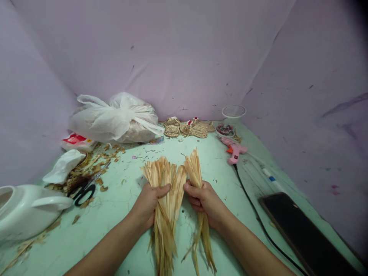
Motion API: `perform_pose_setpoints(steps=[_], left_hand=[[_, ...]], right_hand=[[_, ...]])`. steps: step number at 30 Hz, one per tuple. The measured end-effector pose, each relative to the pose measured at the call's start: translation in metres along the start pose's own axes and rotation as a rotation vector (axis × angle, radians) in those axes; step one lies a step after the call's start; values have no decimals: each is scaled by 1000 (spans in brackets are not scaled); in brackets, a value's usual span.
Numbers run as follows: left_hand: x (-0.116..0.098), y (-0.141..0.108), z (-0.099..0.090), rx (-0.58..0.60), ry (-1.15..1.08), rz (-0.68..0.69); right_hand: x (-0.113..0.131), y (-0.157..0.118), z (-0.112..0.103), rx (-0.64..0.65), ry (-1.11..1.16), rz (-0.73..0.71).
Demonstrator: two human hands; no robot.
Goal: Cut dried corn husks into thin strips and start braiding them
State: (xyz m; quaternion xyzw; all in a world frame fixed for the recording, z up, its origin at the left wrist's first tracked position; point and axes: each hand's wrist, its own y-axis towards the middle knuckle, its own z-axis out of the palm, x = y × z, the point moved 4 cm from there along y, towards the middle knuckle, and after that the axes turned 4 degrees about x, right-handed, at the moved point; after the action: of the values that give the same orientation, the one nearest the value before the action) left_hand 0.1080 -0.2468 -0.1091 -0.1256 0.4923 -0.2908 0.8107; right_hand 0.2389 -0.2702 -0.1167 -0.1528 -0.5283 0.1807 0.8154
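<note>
Pale mint-green counter (214,163) here, specked with bits and littered with tan scraps (104,188) on the left, boxed in by lilac walls (178,57) with dark smudges. Left hand (149,205) is clamped on a thick, fanned bundle of dry straw-coloured strips (165,174); right hand (207,201) grips a slimmer bundle of straw-coloured strips (194,168) just beside it, both over the counter's near middle. Label-wise, the red-and-white plastic packet (78,141) by the translucent white plastic bag (117,120) has print, but it's too blurry to read.

Strips (166,176) are tan, the tabletop (119,193) pale green.
</note>
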Motion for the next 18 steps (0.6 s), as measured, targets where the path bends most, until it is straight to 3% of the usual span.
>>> perform_pose_setpoints(steps=[8, 13, 18], left_hand=[[4, -1, 1, 258, 46, 10], [5, -1, 0, 269, 4, -16], [2, -1, 0, 240, -49, -108]], right_hand=[[-1, 2, 1, 23, -95, -38], [1, 1, 1, 39, -146, -65], [-1, 3, -1, -32, -180, -106]])
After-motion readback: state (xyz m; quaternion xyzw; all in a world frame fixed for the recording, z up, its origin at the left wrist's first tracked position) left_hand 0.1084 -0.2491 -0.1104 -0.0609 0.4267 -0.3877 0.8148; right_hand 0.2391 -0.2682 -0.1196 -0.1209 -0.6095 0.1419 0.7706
